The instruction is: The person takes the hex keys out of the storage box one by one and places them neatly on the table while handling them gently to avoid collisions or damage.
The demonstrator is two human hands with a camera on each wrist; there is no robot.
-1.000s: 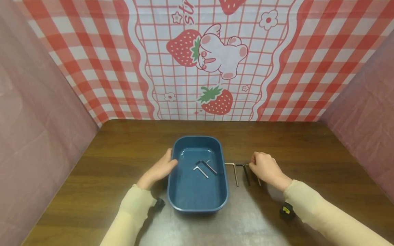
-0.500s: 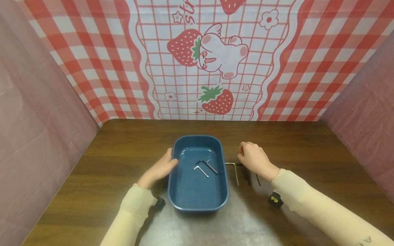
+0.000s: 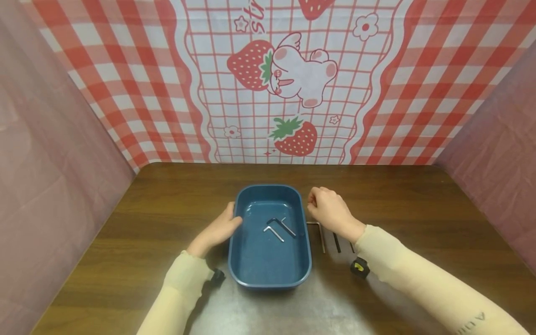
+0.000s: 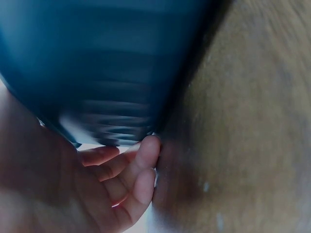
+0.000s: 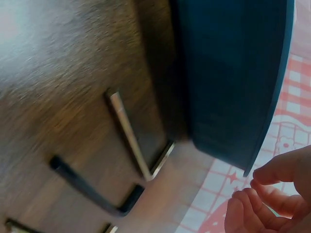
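Note:
My left hand [image 3: 217, 230] holds the left side of a deep blue plastic tray [image 3: 268, 282], its thumb over the rim; in the left wrist view its fingers [image 4: 146, 153] are bent beside the tray's outer wall, close to the table. Inside the tray lie a silver hex key [image 3: 275, 235] and a dark one [image 3: 286, 227], with what looks like another overlapping it. My right hand [image 3: 332, 211] hovers just right of the tray's far right side, fingers loosely curled, nothing visible in them. Beneath and beside it on the table are a brass-coloured hex key [image 5: 130, 136], a black one [image 5: 87, 188] and a third [image 3: 352, 247], partly covered.
The brown wooden table [image 3: 176, 186] carries the tray near its middle. A checked strawberry-print cloth [image 3: 293, 93] hangs behind the table, and pink fabric [image 3: 50, 163] flanks it. A dark wrist device [image 3: 360, 267] sits under the right sleeve.
My right hand has moved left and slightly away from me, from the rightmost hex key to beside the tray. The hex keys on the table stay put. The left hand and tray have not moved.

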